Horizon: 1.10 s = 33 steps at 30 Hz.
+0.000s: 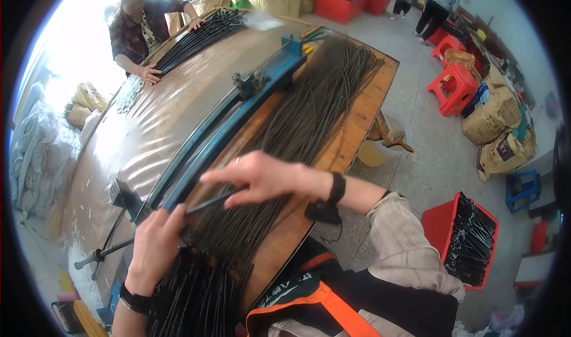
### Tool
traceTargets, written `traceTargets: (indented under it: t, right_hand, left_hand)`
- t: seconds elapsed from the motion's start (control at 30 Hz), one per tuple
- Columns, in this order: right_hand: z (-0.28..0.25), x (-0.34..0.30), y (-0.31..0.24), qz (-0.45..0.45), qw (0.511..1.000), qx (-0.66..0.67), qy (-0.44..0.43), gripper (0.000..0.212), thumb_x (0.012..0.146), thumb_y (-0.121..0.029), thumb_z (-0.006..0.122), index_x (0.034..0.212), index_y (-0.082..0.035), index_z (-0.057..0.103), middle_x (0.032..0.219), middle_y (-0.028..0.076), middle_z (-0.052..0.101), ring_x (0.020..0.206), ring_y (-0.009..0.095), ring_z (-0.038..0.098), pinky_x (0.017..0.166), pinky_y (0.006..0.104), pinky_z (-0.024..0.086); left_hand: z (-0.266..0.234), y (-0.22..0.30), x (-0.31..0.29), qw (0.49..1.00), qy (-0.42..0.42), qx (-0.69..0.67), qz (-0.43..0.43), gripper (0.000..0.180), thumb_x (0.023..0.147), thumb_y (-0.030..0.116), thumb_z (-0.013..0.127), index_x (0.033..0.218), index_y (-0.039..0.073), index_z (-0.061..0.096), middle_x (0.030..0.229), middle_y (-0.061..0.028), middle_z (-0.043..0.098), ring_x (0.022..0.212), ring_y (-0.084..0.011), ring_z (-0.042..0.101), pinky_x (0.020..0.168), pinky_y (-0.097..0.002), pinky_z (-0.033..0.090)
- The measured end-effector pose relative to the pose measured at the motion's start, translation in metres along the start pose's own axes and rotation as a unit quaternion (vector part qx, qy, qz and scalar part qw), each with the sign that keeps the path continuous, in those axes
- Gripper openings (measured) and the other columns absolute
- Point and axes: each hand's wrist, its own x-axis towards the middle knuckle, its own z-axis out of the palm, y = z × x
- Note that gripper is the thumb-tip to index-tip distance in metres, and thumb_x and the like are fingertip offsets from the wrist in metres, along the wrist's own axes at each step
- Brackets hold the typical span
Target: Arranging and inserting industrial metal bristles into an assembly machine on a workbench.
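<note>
My left hand (pixel 156 245) is closed at the near end of a blue metal bench fixture (pixel 205 158), its fingers round a thin black rod (pixel 208 204). The rod slants up from that hand toward my right hand (pixel 259 176). My right hand hovers over the bundle, blurred, with index finger stretched out and thumb apart; the rod's far end is near the thumb tip. Beneath lies a wide bundle of long, thin dark spiral-looking strands (pixel 297 123). Close to my left wrist rests a pile of black rods (pixel 193 295).
Across the plastic-covered table (pixel 160 129), another person (pixel 143 30) has both hands on a bundle of black rods (pixel 199 39). To my right stands a red bin (pixel 470 242) filled with black pieces. Red stools (pixel 452 90) and brown sacks (pixel 493 117) line the right side.
</note>
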Motion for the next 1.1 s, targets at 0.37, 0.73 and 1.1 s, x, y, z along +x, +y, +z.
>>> traceTargets:
  t: [0.37,0.73,1.1]
  right_hand:
    - [-0.06,-0.036,0.098,-0.055,0.948,-0.145,0.278,0.029,0.086,-0.024,0.073,0.113,-0.014,0.069,0.07,0.005,0.066,0.059,0.021,0.065,0.055,0.0316,0.053]
    - [0.007,-0.014,0.067,0.019,0.972,-0.067,0.223,0.043,0.091,-0.031,0.07,0.129,-0.014,0.062,0.067,0.001,0.06,0.06,0.015,0.061,0.055,0.0304,0.051]
    - [0.034,0.005,0.015,0.035,0.974,0.123,0.189,0.008,0.089,-0.016,0.069,0.094,-0.01,0.07,0.082,0.004,0.065,0.08,0.021,0.059,0.075,0.0337,0.049]
  left_hand:
    - [0.017,-0.004,0.063,0.999,0.023,-0.02,-0.022,0.03,0.084,0.004,0.061,0.113,0.009,0.059,0.08,-0.0111,0.057,0.076,-0.0317,0.062,0.063,-0.0422,0.052]
    - [0.041,-0.022,0.056,0.996,0.037,-0.058,-0.055,0.029,0.086,0.005,0.061,0.115,0.009,0.06,0.079,-0.0123,0.056,0.075,-0.0341,0.061,0.063,-0.0444,0.05]
    - [0.022,-0.042,-0.018,0.994,0.044,0.015,-0.104,0.033,0.087,0.002,0.058,0.119,0.004,0.064,0.083,-0.0175,0.055,0.078,-0.0359,0.057,0.068,-0.0453,0.045]
